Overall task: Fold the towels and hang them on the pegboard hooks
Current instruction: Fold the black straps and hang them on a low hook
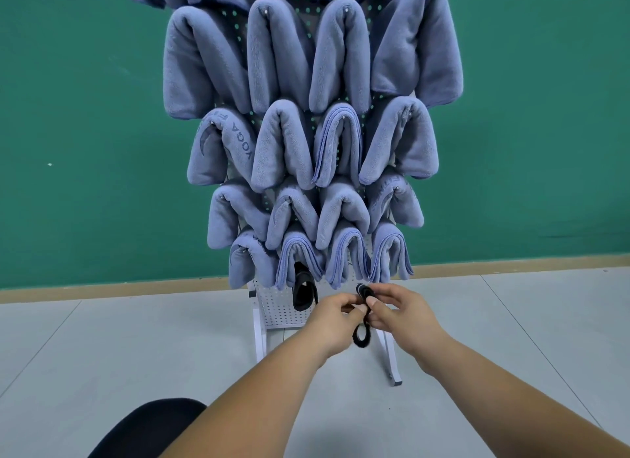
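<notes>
Several folded blue-grey towels (283, 144) hang in rows on the hooks of a white pegboard stand (276, 307), covering nearly all of it. Below the lowest row, my left hand (335, 316) and my right hand (397, 309) meet in front of the stand's bare bottom panel. Both pinch a small black looped band (361, 335), whose loop dangles beneath my fingers. A black strap-like item (303, 292) hangs on the pegboard under the bottom-row towels, just left of my hands.
The stand's white legs (392, 362) rest on a pale grey floor (119, 348). A green wall (85, 133) with a tan baseboard is behind it. A dark rounded object (150, 423), maybe a seat or my knee, is at the lower left.
</notes>
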`<state>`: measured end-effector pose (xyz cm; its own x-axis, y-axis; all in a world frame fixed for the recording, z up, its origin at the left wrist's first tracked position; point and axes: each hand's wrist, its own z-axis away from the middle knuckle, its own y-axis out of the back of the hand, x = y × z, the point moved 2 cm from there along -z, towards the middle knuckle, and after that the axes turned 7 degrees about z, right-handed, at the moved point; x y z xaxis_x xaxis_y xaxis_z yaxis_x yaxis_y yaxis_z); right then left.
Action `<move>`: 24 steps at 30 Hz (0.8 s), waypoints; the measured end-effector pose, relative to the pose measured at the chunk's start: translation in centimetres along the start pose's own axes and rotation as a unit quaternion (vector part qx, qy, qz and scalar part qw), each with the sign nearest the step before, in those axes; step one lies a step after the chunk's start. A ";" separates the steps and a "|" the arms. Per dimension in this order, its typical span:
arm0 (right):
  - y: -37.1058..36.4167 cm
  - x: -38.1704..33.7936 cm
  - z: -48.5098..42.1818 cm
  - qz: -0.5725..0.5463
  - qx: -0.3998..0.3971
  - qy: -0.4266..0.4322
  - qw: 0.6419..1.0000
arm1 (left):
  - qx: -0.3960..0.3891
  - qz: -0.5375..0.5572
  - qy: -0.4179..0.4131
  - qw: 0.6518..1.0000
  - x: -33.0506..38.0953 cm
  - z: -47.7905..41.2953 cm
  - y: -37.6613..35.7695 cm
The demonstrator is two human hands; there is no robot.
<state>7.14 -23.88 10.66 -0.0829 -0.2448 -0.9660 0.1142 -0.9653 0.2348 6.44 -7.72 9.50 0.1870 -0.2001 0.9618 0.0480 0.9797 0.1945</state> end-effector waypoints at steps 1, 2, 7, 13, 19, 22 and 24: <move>0.2 0.1 -0.1 0.009 0.003 0.001 1.000 | -0.004 -0.007 -0.002 1.000 0.0 0.2 0.0; 0.4 0.2 -0.2 0.023 0.008 0.002 1.000 | -0.005 -0.018 -0.006 1.000 -0.1 0.3 -0.1; 0.0 0.2 -0.7 0.169 0.043 0.019 0.985 | 0.022 -0.073 -0.013 0.997 -0.5 0.1 -0.3; -2.0 -1.6 -0.8 0.291 0.062 0.068 0.952 | 0.070 -0.111 -0.019 0.991 -0.3 -0.4 -0.5; -3.2 -1.5 -3.8 0.371 -0.032 0.074 0.925 | 0.080 -0.135 -0.007 0.988 -0.8 -2.0 0.3; -2.9 -1.3 -5.0 0.381 -0.077 0.072 0.919 | 0.076 -0.150 -0.003 0.986 -1.4 -2.9 0.3; -2.3 -1.3 -5.6 0.375 -0.066 0.069 0.922 | 0.070 -0.146 0.000 0.987 -1.6 -3.3 0.2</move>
<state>12.57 -20.79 10.74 0.1934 -0.8163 -0.5443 0.2092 -0.5077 0.8358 9.43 -7.28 7.31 0.1852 -0.4737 0.8610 -0.0359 0.8723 0.4876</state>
